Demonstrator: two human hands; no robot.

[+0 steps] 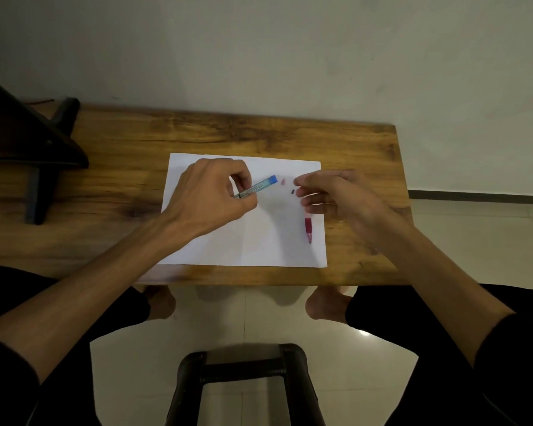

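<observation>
A white sheet of paper (259, 241) lies on the wooden table (120, 155). My left hand (210, 195) pinches a slim blue-capped tube (260, 186) above the sheet, its cap pointing right. My right hand (336, 195) hovers blurred over the sheet's right side with loosely bent fingers that hold nothing visible. A tiny pink piece (283, 181) and a small dark piece (292, 191) lie on the paper between my hands. A red pen (308, 229) lies on the paper below my right fingers, its upper end hidden by them.
A dark stand with a sloping panel (28, 142) occupies the table's left end. A wall stands right behind the table. Below the table's front edge are my knees, bare feet (326, 302) and a black stool frame (243, 379) on tiled floor.
</observation>
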